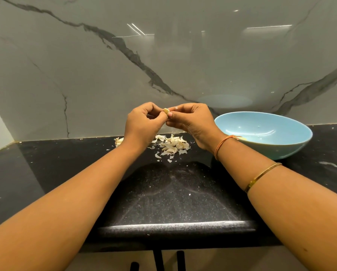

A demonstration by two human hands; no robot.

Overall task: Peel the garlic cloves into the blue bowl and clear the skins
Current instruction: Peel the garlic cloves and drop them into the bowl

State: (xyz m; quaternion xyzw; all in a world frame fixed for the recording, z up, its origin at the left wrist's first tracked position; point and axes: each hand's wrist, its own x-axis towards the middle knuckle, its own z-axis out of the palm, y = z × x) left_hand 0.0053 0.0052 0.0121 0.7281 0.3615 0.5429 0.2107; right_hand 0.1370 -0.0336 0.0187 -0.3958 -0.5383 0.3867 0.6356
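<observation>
left hand (142,126), right hand (193,122) fingers (180,108) pinch garlic clove (166,111), blue bowl (281,147) holds peeled clove (243,138)

No readable text, label, brand, number or sign anywhere: none on the pale blue round ceramic bowl (281,148), on the black speckled stone counter (66,165) under it, or on the grey veined glossy wall panel (85,75) behind it.

Bare black bench (173,192) lay open across the lower centre of the frame. Garlic skins (171,146) littered mid-frame, the blue bowl (281,147) blocked the right, and the marble wall (85,75) closed the back.
</observation>
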